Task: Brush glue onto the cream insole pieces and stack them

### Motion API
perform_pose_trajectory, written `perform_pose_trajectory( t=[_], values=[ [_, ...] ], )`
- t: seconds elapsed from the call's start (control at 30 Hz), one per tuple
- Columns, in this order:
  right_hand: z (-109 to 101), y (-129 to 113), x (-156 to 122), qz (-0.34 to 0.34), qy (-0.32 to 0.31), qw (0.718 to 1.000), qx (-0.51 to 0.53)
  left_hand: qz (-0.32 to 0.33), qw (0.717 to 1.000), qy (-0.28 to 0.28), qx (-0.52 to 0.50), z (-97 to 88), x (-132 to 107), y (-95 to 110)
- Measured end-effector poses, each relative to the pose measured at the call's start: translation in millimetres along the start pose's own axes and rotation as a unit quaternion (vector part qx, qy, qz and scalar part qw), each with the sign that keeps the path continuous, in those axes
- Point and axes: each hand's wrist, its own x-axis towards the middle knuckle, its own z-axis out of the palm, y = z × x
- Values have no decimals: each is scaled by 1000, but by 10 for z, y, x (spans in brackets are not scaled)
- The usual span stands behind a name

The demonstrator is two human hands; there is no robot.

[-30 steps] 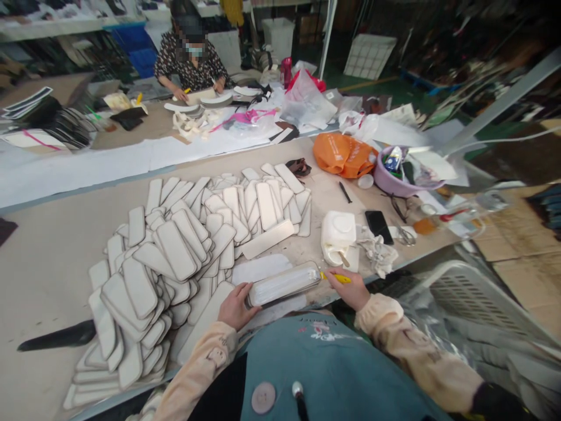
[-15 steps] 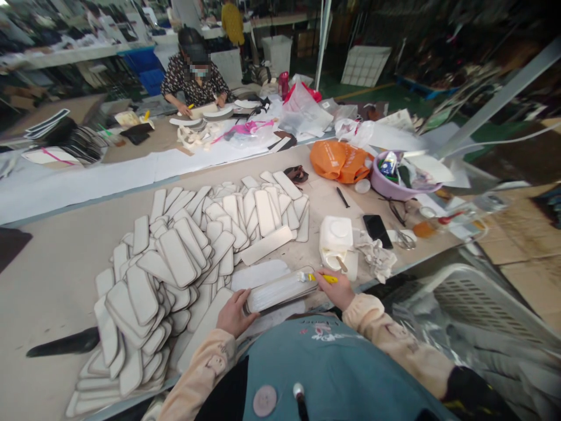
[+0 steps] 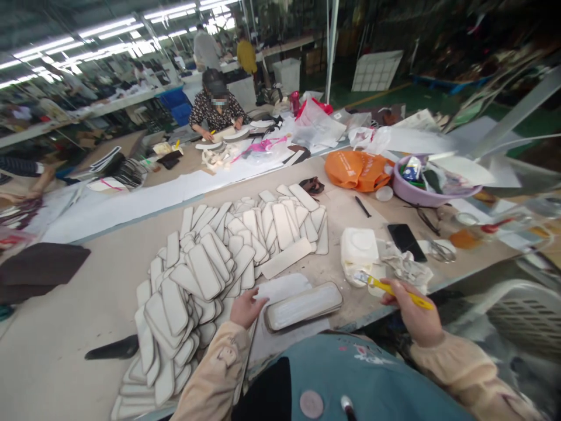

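A long white padded piece (image 3: 303, 305) lies near the table's front edge, on a white sheet (image 3: 280, 289). My left hand (image 3: 246, 308) rests beside its left end, fingers on the sheet, holding nothing that I can see. My right hand (image 3: 414, 316) is closed on a yellow-handled brush (image 3: 392, 289), lifted to the right of the piece, its bristles pointing toward a white glue tub (image 3: 359, 250). A big heap of similar white pieces (image 3: 219, 263) spreads over the table to the left.
A crumpled rag (image 3: 407, 268), black phone (image 3: 405, 238), scissors (image 3: 438, 250), purple bowl (image 3: 421, 193) and orange bag (image 3: 357, 169) sit at the right. A black strip (image 3: 111, 349) lies front left. Another person (image 3: 215, 108) works at the far table. A white basket (image 3: 521, 310) stands at right.
My right hand has lifted the brush off the piece's right end and swung it right, toward the glue tub. The view tilted up and left; my left hand slid off the piece's end.
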Motion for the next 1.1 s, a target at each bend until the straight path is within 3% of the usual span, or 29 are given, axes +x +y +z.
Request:
perform_pose_trajectory(
  t=[0.1, 0.23, 0.33, 0.47, 0.63, 0.73, 0.83, 0.97, 1.1],
  values=[
    [-73, 68, -44, -13, 37, 999, 9, -61, 997, 32, 23, -34, 462, 102],
    [-206, 101, -103, -55, 64, 996, -32, -93, 995, -1, 39, 51, 927, 196],
    [-312, 109, -146, -68, 87, 991, -75, -97, 994, -21, 49, 92, 1075, 221],
    [-377, 84, -227, -83, 94, 988, -95, -103, 993, -28, 52, 94, 1105, 217],
    [-339, -71, -291, -165, 86, 970, -160, -63, 998, 17, 13, 2, 932, 240],
    [-312, -168, -272, -248, 82, 944, -203, 7, 998, 49, -34, -204, 715, 320],
    [-273, -221, -223, -291, 47, 942, -163, 100, 989, 55, -91, -489, 408, 466],
    [-105, -277, -90, -330, -45, 929, -160, 219, 942, 51, -248, -769, -40, 696],
    [189, -311, 117, -349, -150, 895, -233, 213, 894, 19, -395, -737, -360, 867]
  ],
)
